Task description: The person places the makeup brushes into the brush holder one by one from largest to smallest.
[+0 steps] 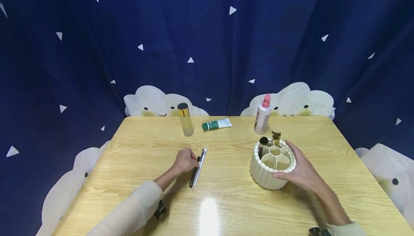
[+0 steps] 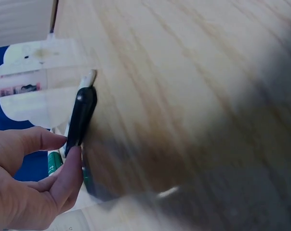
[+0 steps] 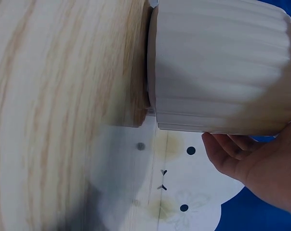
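Around the work, a clear bottle (image 1: 185,123) with a black and gold cap stood toward the back of the wooden table (image 1: 145,139), a green and white tube (image 1: 217,124) lay to the right of it, and a white bottle (image 1: 262,119) with a pink top stood farther right, just behind the ribbed cream holder (image 1: 266,173). A navy curtain (image 1: 210,31) with white triangles and smiling clouds (image 1: 152,101) hung beyond the table's back edge. The left hand (image 1: 185,161) was nearly closed at the fingertips, thumb and fingers pinching a dark stick (image 1: 193,178) on the near side of the clear bottle; a pale stick (image 1: 199,169) lay close along its right side, and the hand partly covered the dark one in the head view. The right hand (image 1: 302,169) was spread wide, thumb and fingers curved round the side of the holder, which was at the right of the table, well apart from the sticks; whether its base sat flat could not be told. Counted out, there were two bottles, one tube and one holder, with two brushes, a dark-headed brush (image 1: 263,141) and a brown-headed brush (image 1: 276,136), poking up from its far compartments; at least two slim sticks lay by the left hand, packed too tightly for a sure total.
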A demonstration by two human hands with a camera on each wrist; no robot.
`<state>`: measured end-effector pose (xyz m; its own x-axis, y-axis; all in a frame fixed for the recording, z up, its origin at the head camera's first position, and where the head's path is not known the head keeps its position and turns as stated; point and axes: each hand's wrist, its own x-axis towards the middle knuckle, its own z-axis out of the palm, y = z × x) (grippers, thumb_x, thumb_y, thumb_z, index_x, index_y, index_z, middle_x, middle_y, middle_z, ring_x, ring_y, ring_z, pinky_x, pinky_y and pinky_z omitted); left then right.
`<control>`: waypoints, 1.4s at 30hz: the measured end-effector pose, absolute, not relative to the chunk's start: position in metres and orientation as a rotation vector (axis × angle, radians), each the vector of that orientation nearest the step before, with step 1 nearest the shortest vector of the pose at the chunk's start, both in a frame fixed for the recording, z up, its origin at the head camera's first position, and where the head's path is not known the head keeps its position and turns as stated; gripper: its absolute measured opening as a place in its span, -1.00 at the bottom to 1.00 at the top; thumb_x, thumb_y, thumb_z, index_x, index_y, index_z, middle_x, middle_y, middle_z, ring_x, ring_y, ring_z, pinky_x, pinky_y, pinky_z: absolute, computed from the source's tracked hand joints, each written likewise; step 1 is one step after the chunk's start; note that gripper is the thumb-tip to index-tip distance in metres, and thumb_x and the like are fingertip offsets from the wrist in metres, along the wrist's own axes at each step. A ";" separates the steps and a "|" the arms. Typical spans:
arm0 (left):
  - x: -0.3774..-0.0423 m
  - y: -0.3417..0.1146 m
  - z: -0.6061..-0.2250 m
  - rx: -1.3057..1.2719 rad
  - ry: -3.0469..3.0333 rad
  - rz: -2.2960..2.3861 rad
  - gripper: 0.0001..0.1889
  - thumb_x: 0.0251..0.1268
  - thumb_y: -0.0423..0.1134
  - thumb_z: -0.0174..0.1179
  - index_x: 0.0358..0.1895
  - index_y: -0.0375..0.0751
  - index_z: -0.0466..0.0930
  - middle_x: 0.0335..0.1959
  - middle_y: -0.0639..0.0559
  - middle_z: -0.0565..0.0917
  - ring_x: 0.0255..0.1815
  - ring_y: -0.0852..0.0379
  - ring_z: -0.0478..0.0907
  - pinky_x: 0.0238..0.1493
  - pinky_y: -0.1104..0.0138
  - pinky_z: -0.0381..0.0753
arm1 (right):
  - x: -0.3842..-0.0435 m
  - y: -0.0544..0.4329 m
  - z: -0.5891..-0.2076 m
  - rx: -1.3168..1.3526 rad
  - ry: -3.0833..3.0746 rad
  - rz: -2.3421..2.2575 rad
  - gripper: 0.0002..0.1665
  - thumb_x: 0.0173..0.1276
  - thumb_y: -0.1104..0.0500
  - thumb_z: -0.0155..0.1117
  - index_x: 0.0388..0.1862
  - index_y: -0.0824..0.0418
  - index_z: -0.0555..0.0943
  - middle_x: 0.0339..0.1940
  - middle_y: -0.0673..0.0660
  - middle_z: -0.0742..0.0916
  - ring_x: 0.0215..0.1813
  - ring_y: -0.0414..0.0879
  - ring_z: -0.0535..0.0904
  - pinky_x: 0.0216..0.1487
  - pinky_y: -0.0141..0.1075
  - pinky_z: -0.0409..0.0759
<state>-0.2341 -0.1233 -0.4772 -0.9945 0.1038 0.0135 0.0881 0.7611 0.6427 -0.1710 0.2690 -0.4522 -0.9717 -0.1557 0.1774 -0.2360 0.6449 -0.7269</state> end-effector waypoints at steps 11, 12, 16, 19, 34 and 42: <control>-0.234 -0.123 -0.481 0.130 2.933 0.963 -0.65 -0.23 -0.47 0.28 -0.88 -0.10 0.31 -0.89 0.17 0.30 -0.78 0.25 0.23 -0.69 0.47 0.24 | -0.169 0.270 -0.447 0.411 -2.763 1.332 0.39 -0.11 0.09 0.57 0.51 0.32 -0.17 0.40 0.50 0.23 0.35 0.43 0.20 0.20 0.42 0.16; -0.234 -0.123 -0.481 0.124 2.929 0.957 -0.60 -0.23 -0.48 0.26 -0.91 -0.07 0.27 -0.93 0.19 0.24 -0.82 0.27 0.18 -0.72 0.47 0.19 | -0.168 0.271 -0.447 0.411 -2.769 1.336 0.39 -0.10 0.10 0.56 0.51 0.32 -0.18 0.41 0.51 0.22 0.36 0.44 0.19 0.21 0.43 0.14; -0.234 -0.123 -0.480 0.122 2.936 0.955 -0.56 -0.25 -0.47 0.24 -0.95 -0.02 0.20 -0.97 0.24 0.15 -0.84 0.28 0.13 -0.74 0.47 0.15 | -0.166 0.271 -0.446 0.362 -2.802 1.309 0.39 -0.08 0.06 0.56 0.51 0.31 -0.18 0.40 0.51 0.23 0.34 0.45 0.21 0.20 0.41 0.17; -0.234 -0.123 -0.479 0.116 2.935 0.973 -0.57 -0.24 -0.44 0.26 -0.95 -0.03 0.22 -0.96 0.22 0.18 -0.80 0.23 0.18 -0.70 0.46 0.20 | -0.164 0.270 -0.445 0.300 -2.813 1.275 0.41 -0.12 0.02 0.58 0.51 0.29 -0.15 0.37 0.51 0.28 0.30 0.43 0.29 0.18 0.38 0.23; -0.239 -0.126 -0.461 0.132 2.956 1.120 -0.86 -0.24 -0.42 0.30 -0.69 -0.21 0.50 -0.73 0.12 0.46 -0.60 0.19 0.37 -0.54 0.43 0.36 | -0.168 0.268 -0.452 0.328 -2.752 1.251 0.47 -0.24 0.02 0.64 0.52 0.23 -0.11 0.36 0.46 0.33 0.28 0.40 0.31 0.15 0.40 0.25; -0.244 -0.114 -0.440 0.156 2.905 1.239 -0.83 -0.07 -0.38 0.34 -0.40 -0.37 0.57 -0.55 -0.02 0.57 -0.50 0.15 0.46 -0.43 0.38 0.48 | -0.169 0.268 -0.452 0.334 -2.748 1.254 0.44 -0.23 0.02 0.64 0.53 0.19 -0.08 0.34 0.43 0.37 0.26 0.37 0.35 0.13 0.39 0.28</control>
